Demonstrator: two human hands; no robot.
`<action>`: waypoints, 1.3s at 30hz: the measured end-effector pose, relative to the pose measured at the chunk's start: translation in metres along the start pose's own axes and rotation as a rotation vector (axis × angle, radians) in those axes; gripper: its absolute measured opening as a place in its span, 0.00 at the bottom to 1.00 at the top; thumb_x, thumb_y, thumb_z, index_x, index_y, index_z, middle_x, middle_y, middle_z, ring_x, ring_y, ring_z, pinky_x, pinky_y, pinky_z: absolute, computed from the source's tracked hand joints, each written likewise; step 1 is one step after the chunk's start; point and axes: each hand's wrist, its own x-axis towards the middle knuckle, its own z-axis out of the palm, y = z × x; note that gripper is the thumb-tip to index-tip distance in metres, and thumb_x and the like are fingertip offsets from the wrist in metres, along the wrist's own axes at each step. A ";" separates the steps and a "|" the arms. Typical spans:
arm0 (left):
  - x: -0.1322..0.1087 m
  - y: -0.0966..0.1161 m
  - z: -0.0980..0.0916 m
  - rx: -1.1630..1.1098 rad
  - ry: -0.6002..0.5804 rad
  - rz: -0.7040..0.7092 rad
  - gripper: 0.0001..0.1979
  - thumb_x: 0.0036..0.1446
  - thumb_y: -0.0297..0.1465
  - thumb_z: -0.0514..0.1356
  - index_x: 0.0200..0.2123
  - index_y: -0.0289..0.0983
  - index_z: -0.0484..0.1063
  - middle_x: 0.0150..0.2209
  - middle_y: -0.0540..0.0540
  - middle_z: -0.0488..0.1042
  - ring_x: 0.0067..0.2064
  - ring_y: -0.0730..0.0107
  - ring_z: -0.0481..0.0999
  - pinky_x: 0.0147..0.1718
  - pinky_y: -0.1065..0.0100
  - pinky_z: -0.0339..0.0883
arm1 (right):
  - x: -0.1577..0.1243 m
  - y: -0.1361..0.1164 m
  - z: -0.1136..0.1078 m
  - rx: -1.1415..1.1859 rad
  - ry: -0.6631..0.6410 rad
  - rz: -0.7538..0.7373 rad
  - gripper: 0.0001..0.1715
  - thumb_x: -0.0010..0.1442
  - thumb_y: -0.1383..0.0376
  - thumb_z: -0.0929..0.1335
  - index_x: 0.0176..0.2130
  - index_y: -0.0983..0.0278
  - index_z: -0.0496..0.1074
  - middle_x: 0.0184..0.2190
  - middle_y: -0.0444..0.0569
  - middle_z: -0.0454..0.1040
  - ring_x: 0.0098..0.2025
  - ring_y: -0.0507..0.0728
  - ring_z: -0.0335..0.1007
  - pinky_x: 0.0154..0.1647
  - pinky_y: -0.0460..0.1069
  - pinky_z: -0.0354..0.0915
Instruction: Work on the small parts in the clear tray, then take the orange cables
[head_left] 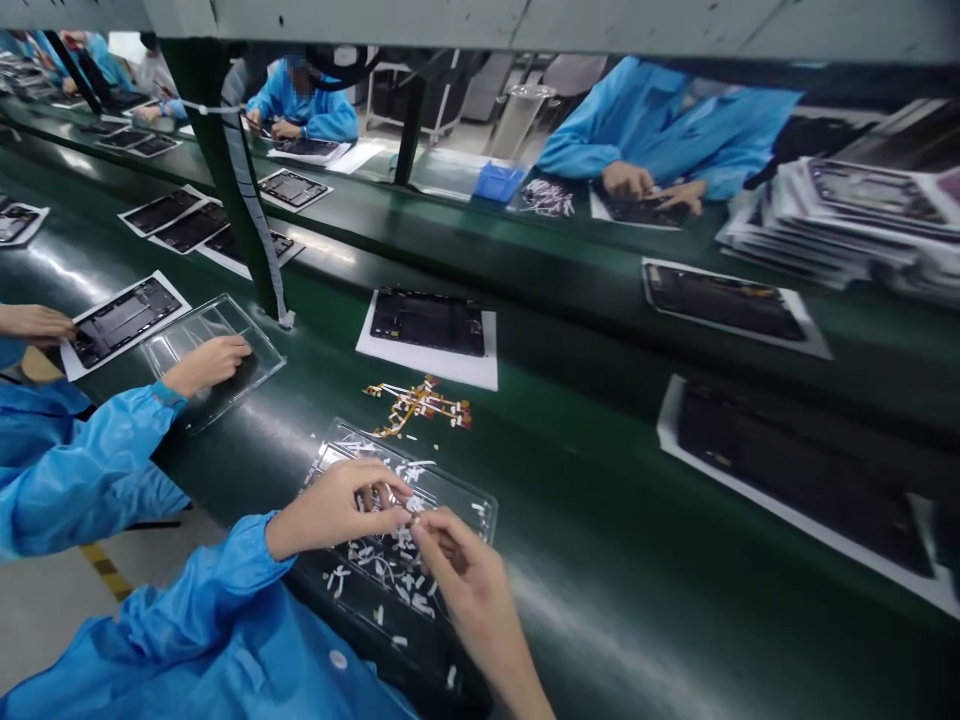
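My left hand (341, 508) and my right hand (474, 572) meet over a clear plastic tray (486, 505), both with fingers pinched together. Between the fingertips is something small; its kind is hidden by the fingers and too small to tell. In and around the tray lie many white paper-like scraps (386, 570). Just behind it, a loose heap of orange and white flex cables (420, 402) rests on the green bench (592, 480). Beyond the heap, a black tablet housing (429, 322) lies on a white sheet (472, 374).
At my left, a co-worker's hand (210, 362) is over another clear tray (259, 370). More housings lie left and right, one large dark one (795, 470) near my right. A green post (240, 180) rises ahead. Across the bench, a person (660, 130) works beside stacked housings (847, 225).
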 end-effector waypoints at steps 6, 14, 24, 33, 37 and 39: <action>0.003 0.002 0.007 0.074 0.026 -0.032 0.07 0.65 0.33 0.63 0.36 0.37 0.80 0.34 0.48 0.79 0.35 0.70 0.77 0.35 0.70 0.70 | 0.003 0.002 -0.003 0.122 0.011 0.103 0.23 0.58 0.47 0.73 0.35 0.64 0.77 0.27 0.47 0.74 0.26 0.53 0.68 0.27 0.47 0.68; -0.009 -0.009 0.018 0.557 0.240 0.419 0.06 0.67 0.31 0.61 0.44 0.39 0.78 0.39 0.46 0.80 0.40 0.67 0.79 0.40 0.66 0.73 | 0.004 0.000 -0.005 0.135 0.048 0.073 0.22 0.61 0.48 0.71 0.36 0.65 0.80 0.21 0.46 0.74 0.25 0.56 0.72 0.30 0.48 0.69; -0.009 -0.008 0.022 0.743 0.217 0.484 0.05 0.66 0.28 0.60 0.42 0.38 0.75 0.36 0.48 0.79 0.36 0.67 0.78 0.35 0.66 0.71 | 0.001 0.002 0.001 0.113 0.051 0.044 0.22 0.63 0.48 0.71 0.39 0.64 0.80 0.25 0.46 0.74 0.27 0.55 0.72 0.32 0.48 0.70; -0.011 -0.008 0.024 0.806 0.214 0.490 0.02 0.64 0.27 0.59 0.39 0.37 0.73 0.35 0.48 0.78 0.35 0.65 0.77 0.35 0.65 0.71 | -0.002 0.007 0.002 0.110 0.037 0.051 0.23 0.63 0.48 0.71 0.39 0.65 0.80 0.24 0.46 0.74 0.27 0.55 0.73 0.32 0.48 0.70; -0.011 -0.011 0.026 0.834 0.200 0.476 0.02 0.63 0.26 0.59 0.38 0.37 0.71 0.36 0.47 0.77 0.36 0.64 0.77 0.36 0.64 0.70 | -0.003 0.007 0.003 0.109 0.014 0.053 0.20 0.64 0.50 0.70 0.40 0.64 0.79 0.25 0.46 0.75 0.28 0.55 0.73 0.32 0.48 0.69; -0.010 -0.013 0.025 0.823 0.199 0.462 0.03 0.62 0.25 0.58 0.36 0.36 0.71 0.35 0.47 0.77 0.36 0.64 0.77 0.35 0.65 0.70 | -0.003 0.006 0.003 0.066 0.014 0.025 0.19 0.66 0.51 0.69 0.40 0.64 0.79 0.30 0.48 0.77 0.31 0.56 0.74 0.35 0.48 0.69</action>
